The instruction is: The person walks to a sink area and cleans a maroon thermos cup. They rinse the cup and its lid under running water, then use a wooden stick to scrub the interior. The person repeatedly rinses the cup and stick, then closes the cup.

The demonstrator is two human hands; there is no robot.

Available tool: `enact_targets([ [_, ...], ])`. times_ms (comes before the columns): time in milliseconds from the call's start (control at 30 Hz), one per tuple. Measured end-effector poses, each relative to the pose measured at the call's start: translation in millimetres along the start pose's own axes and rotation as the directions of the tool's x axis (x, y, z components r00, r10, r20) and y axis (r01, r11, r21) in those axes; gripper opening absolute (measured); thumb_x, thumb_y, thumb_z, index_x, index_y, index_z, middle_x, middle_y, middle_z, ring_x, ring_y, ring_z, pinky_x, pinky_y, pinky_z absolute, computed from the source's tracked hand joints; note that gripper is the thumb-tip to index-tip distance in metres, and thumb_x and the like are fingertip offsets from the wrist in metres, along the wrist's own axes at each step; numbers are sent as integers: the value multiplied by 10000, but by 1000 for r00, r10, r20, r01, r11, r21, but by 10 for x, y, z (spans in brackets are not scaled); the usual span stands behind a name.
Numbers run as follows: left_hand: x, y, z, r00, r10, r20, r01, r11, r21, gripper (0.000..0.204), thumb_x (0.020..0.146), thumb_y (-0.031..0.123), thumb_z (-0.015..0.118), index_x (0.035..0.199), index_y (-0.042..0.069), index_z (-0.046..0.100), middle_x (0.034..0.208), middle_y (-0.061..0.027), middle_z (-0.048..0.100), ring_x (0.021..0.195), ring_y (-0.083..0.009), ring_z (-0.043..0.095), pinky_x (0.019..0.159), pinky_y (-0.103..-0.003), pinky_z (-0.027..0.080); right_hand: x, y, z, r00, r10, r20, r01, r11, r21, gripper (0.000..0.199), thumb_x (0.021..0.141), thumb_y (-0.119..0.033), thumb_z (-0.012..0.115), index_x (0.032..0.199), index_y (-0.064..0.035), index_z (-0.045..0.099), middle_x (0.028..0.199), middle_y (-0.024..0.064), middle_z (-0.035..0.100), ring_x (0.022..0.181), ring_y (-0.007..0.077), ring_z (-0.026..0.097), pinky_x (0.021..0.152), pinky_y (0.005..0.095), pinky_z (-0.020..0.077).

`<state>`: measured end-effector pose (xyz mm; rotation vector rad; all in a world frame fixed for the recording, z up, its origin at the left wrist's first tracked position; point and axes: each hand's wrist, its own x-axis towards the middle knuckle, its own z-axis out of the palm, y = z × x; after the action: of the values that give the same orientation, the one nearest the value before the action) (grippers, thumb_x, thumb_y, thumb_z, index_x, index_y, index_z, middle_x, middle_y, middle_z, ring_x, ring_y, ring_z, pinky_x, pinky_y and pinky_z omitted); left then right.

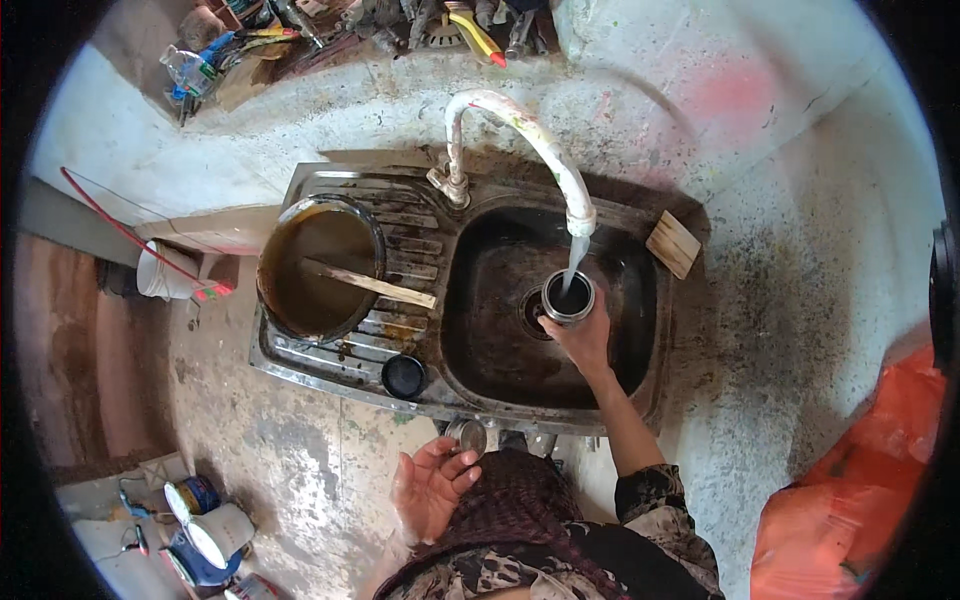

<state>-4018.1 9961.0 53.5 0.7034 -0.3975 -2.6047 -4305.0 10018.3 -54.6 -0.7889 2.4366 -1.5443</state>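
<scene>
My right hand (585, 338) is closed around a metal cylindrical container (570, 316), its open mouth facing up over the sink basin (490, 370). Water runs from the white, stained curved tap (520, 118) into that mouth. By the sink's front edge, my left hand (430, 488) is palm up, its fingertips on a small round lid (469, 437). A black round cup or cap (403, 376) rests on the drainboard near it. Farther left on the drainboard stands a wide basin of brownish liquid (310, 235), with a wooden stick (375, 285) lying across its rim.
A wooden block (674, 244) sits on the sink's right rim. Tools and a bottle crowd a ledge (350, 75) at the back. Several paint tins and tubs (215, 530) stand at lower left, a white bucket (165, 272) at left. Orange sheeting (840, 510) hangs at lower right.
</scene>
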Motion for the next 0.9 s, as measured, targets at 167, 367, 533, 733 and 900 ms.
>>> enact_targets([
  [167,45,69,49,999,20,-25,-19,999,27,563,920,493,368,1188,7,458,1134,-123,544,1097,-269,512,942,-420,421,53,29,27,998,46,-33,-41,992,123,690,574,-171,822,1139,-21,457,1063,121,559,986,241,566,847,372,461],
  [367,76,111,76,999,34,2,-35,999,40,536,931,465,365,1190,4,454,1133,-111,540,1083,-261,521,927,-416,436,17,-104,-17,997,67,29,-70,993,97,708,582,-189,823,1154,-9,446,1067,128,556,993,250,563,856,374,457],
  [533,72,124,129,999,43,27,-44,998,53,516,939,441,362,1179,-4,465,1126,-102,546,1066,-254,531,907,-409,455,-97,-327,-186,991,39,129,-45,998,43,743,586,-242,827,1168,0,432,1087,141,554,1004,247,562,867,369,451],
  [733,36,164,154,997,26,66,-32,996,82,505,935,435,382,1175,-1,467,1127,-99,549,1052,-250,538,902,-405,458,-28,-198,-280,962,267,57,-273,949,157,780,592,-270,828,1189,11,412,1112,183,569,1014,237,565,879,353,439],
  [900,0,165,119,997,30,77,-36,996,78,499,931,436,393,1165,3,472,1135,-97,542,1052,-255,536,900,-411,457,-193,-364,-212,986,126,113,-117,989,-85,805,568,-347,827,1168,8,423,1103,197,569,1018,296,572,860,394,460],
])
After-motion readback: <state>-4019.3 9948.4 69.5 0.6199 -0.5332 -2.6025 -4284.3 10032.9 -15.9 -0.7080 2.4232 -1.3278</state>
